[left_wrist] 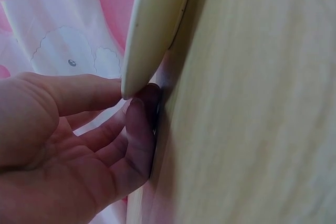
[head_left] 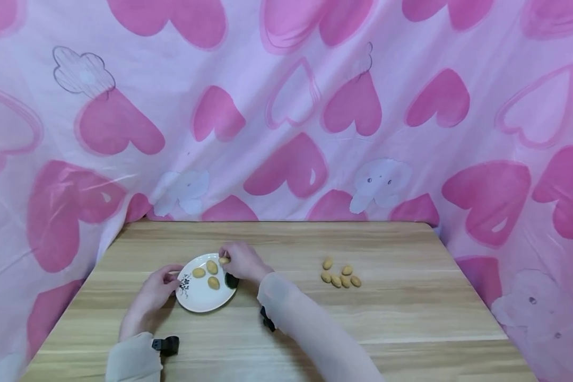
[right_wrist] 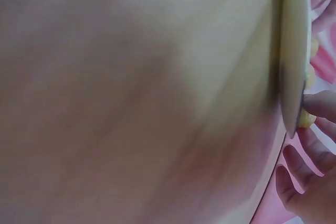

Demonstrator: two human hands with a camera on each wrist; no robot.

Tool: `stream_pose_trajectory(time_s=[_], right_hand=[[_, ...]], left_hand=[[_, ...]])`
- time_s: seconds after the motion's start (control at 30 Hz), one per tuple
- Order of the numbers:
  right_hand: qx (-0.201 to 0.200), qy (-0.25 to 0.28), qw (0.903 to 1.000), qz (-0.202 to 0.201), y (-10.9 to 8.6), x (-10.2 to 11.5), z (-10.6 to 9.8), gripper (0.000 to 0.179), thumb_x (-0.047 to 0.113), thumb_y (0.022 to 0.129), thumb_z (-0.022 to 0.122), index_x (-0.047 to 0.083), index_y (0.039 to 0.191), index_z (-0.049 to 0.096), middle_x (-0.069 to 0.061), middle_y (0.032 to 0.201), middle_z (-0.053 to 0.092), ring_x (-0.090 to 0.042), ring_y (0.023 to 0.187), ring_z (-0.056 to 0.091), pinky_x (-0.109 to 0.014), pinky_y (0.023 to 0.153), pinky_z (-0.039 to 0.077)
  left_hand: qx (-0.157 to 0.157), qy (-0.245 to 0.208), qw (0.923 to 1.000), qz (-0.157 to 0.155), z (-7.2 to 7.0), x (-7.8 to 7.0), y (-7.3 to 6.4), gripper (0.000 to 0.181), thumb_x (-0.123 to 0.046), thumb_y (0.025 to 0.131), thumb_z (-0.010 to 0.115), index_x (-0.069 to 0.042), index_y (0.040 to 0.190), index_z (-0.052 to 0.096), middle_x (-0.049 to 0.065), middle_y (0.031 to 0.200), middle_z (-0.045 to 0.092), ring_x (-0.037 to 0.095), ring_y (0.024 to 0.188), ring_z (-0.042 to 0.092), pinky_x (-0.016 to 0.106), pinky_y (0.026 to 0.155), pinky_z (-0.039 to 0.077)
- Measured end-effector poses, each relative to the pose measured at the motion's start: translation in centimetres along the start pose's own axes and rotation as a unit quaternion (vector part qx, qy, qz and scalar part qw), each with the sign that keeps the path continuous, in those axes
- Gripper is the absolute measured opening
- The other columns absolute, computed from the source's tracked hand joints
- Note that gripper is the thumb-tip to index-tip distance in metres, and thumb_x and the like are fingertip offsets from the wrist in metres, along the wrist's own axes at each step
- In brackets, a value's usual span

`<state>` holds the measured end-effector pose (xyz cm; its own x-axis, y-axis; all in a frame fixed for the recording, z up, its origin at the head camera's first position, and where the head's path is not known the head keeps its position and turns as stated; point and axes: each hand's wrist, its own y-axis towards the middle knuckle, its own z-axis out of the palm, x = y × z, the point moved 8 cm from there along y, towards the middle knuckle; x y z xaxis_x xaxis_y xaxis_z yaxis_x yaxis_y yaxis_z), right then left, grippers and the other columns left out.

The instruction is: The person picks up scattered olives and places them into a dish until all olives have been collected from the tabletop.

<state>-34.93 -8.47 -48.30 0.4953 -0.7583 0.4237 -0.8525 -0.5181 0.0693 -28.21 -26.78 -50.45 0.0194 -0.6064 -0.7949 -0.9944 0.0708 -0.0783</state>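
A round white plate (head_left: 202, 300) with a dark printed sprig lies on the left half of the table. My left hand (head_left: 154, 293) pinches its left rim, thumb on the edge and fingers curled beneath, as the left wrist view shows. Three small tan oval pieces, nut- or fruit-like, rest on the plate, one oval piece (head_left: 213, 283) nearest its middle. At the far right rim my right hand (head_left: 244, 262) pinches another oval piece (head_left: 224, 260) between thumb and fingers. In the right wrist view that piece (right_wrist: 307, 119) shows yellow beside the rim.
Several more oval pieces (head_left: 336, 280) lie in a loose cluster on the wooden table (head_left: 410, 318), right of the plate. A pink heart-patterned cloth (head_left: 286, 106) hangs behind the table's back edge and along its sides. Black straps sit at both wrists.
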Motion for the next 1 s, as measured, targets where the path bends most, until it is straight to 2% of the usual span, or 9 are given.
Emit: stream_pose_trajectory(time_s=[0.13,0.37,0.6,0.7,0.83,0.9,1.0], right_hand=[[-0.001,-0.001,1.0,-0.003,0.4,0.0,0.0,0.016,0.015,0.083,0.074,0.019,0.098,0.069,0.011,0.083,0.058,-0.005,0.079,0.053,-0.02,0.073,0.042],[0.014,-0.061,0.998,0.001,0.6,0.9,0.9,0.016,0.019,0.083,0.075,0.022,0.097,0.069,0.011,0.084,0.057,-0.007,0.082,0.052,-0.023,0.078,0.041],[0.019,-0.061,0.998,0.003,0.4,1.2,1.1,0.021,0.019,0.083,0.075,0.023,0.102,0.069,0.009,0.091,0.055,-0.009,0.089,0.052,-0.025,0.079,0.044],[0.03,-0.036,0.9989,0.0,0.2,0.9,1.2,0.031,0.021,0.083,0.075,0.023,0.113,0.066,0.007,0.106,0.058,-0.01,0.1,0.053,-0.026,0.086,0.044],[0.043,0.058,0.9971,0.025,-0.4,0.1,1.1,0.045,0.021,0.081,0.078,0.024,0.123,0.062,0.003,0.128,0.053,-0.012,0.113,0.05,-0.028,0.096,0.041],[0.048,0.088,0.9945,0.03,-0.8,-0.1,1.0,0.047,0.023,0.081,0.079,0.025,0.124,0.061,0.001,0.131,0.05,-0.012,0.115,0.049,-0.028,0.098,0.04],[0.058,0.086,0.9944,0.021,-1.5,0.1,0.7,0.046,0.025,0.081,0.079,0.025,0.124,0.061,0.001,0.132,0.048,-0.011,0.116,0.047,-0.027,0.1,0.038]], left_hand=[[0.0,-0.005,1.0,0.0,0.0,0.0,0.0,0.038,0.003,0.091,0.054,0.01,0.129,0.051,0.016,0.095,0.06,0.023,0.084,0.055,0.033,0.07,0.045],[0.004,-0.009,0.9999,-0.003,0.1,-0.1,0.1,0.039,0.002,0.092,0.054,0.009,0.13,0.05,0.017,0.097,0.061,0.024,0.086,0.055,0.033,0.072,0.045],[0.013,-0.014,0.9995,-0.025,0.2,0.2,0.0,0.04,-0.001,0.094,0.051,0.007,0.134,0.049,0.018,0.102,0.059,0.027,0.091,0.054,0.033,0.073,0.044],[0.018,-0.012,0.9993,-0.031,0.3,0.3,0.0,0.04,-0.002,0.096,0.05,0.006,0.135,0.048,0.018,0.104,0.059,0.027,0.092,0.055,0.033,0.073,0.044],[0.024,-0.025,0.999,-0.027,0.5,0.3,0.1,0.039,-0.003,0.097,0.05,0.007,0.135,0.047,0.019,0.103,0.059,0.025,0.089,0.056,0.032,0.071,0.046],[0.025,-0.031,0.9989,-0.027,0.5,0.3,0.1,0.039,-0.002,0.097,0.05,0.008,0.135,0.047,0.019,0.102,0.059,0.024,0.088,0.056,0.031,0.071,0.047],[0.025,-0.022,0.999,-0.029,0.5,0.4,0.1,0.04,-0.001,0.096,0.05,0.008,0.135,0.047,0.02,0.104,0.059,0.025,0.09,0.056,0.031,0.071,0.047]])
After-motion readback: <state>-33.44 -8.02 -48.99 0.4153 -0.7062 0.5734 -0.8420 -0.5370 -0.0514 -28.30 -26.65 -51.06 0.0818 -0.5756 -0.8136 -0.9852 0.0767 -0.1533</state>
